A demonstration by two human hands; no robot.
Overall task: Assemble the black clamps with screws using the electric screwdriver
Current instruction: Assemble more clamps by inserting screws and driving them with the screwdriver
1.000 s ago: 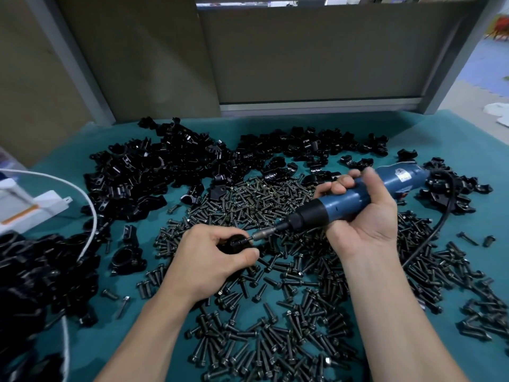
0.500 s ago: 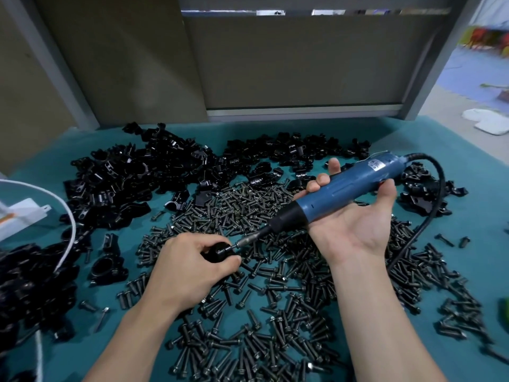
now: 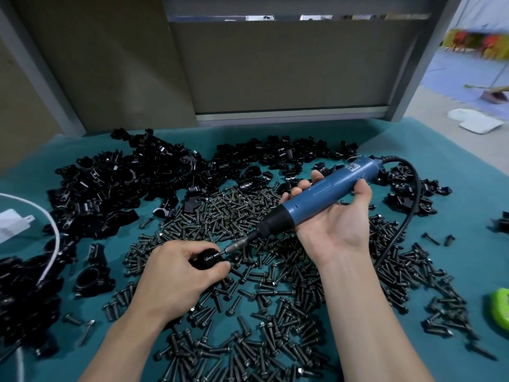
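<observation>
Screw-driving looks to be the step in hand; left hand [image 3: 176, 274] grips a black clamp [image 3: 208, 259] above loose screws [image 3: 275, 299] on the tabletop [image 3: 413, 150]; right hand [image 3: 336, 224], palm up with fingers curled, holds the electric screwdriver [image 3: 322, 197], its bit at the clamp; next, the bit must sit square before driving.

Left hand [image 3: 176, 274] grips clamp [image 3: 207, 260]; right hand [image 3: 334, 216] holds screwdriver [image 3: 319, 198], bit touching clamp.
</observation>
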